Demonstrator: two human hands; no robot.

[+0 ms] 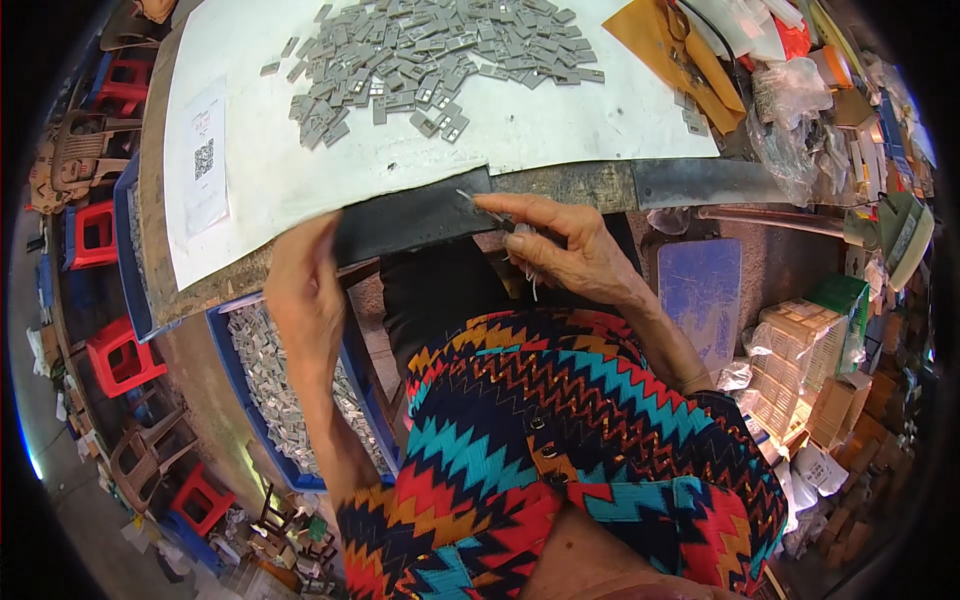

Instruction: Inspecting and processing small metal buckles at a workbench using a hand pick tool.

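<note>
Item: two hands at the near edge of a work surface [420, 165], handling small grey parts.

Right hand [560, 245] rested on the dark front edge, grip pinched around a thin small piece [480, 205], held between thumb and fingertips just below the white sheet [300, 150]. Left hand [300, 290] lay at the surface edge, fingers curled over it; whether its grip enclosed anything could not be told. Heap of grey parts [430, 55] on the white sheet, well apart from both hands. Blue tray [245, 400] of similar parts stood below the left forearm.
</note>
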